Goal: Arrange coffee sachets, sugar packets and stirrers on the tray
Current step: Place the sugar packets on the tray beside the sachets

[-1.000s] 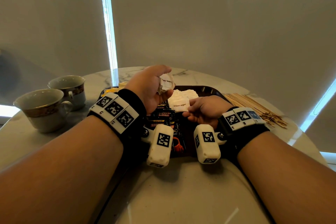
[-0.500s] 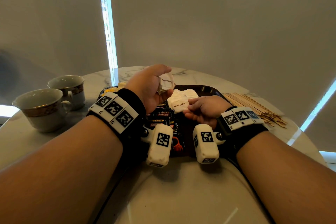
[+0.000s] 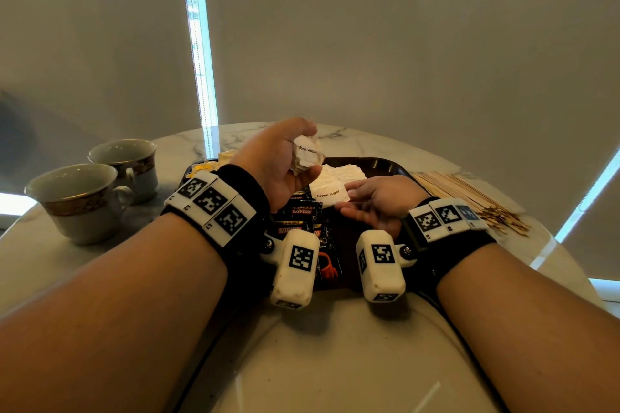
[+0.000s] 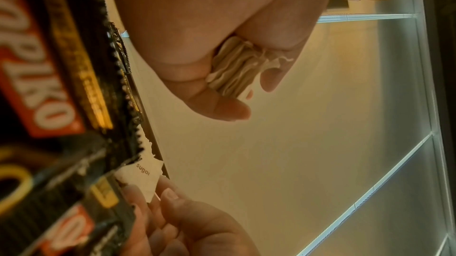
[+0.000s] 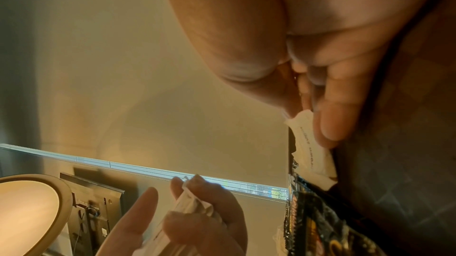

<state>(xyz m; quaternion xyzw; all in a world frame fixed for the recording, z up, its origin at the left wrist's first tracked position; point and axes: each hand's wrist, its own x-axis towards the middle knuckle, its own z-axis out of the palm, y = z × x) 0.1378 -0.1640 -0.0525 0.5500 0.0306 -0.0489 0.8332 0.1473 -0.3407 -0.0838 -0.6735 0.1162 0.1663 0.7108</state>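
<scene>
My left hand is raised over the dark tray and grips a stack of white sugar packets, whose edges show between thumb and fingers. My right hand is low over the tray and pinches the edge of a white packet marked brown sugar. That packet lies on other white packets. Black and red Kopiko coffee sachets lie overlapped on the tray under my left wrist. A bundle of wooden stirrers lies on the table right of the tray.
Two gold-rimmed cups stand on the marble table at the left. Some yellow packets sit at the tray's far left corner. A grey blind hangs close behind the table.
My right hand's fingers have stretched out a little at the packet's edge. My left hand and its stack have barely moved.
</scene>
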